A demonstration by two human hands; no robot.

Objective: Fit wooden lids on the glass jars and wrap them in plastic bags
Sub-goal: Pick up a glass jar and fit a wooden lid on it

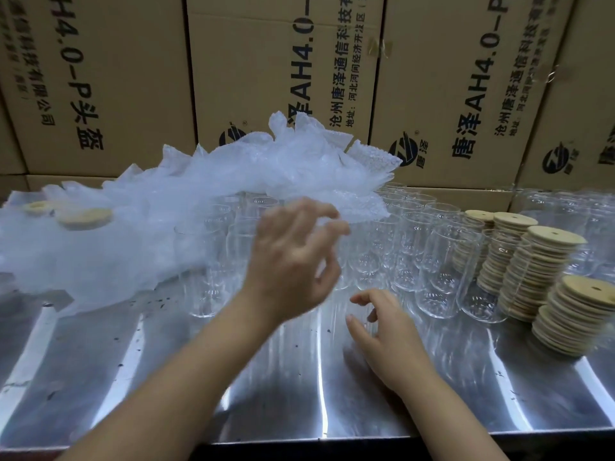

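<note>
Several empty glass jars (436, 261) stand in rows across the middle and right of the steel table (299, 394). Stacks of round wooden lids (545, 261) with centre holes lean among them at the right. A heap of clear plastic bubble bags (199, 194) lies over the jars at the left and centre. My left hand (293, 257) is raised, motion-blurred, with loosely curled fingers reaching the heap's near edge; I see nothing gripped. My right hand (382, 327) hovers low over the table in front of the jars, fingers loosely curled and holding nothing.
Two wooden lids (85, 217) show through the plastic at the far left. Printed cardboard boxes (266, 61) form a wall right behind the table. The table's front edge runs along the bottom of the view.
</note>
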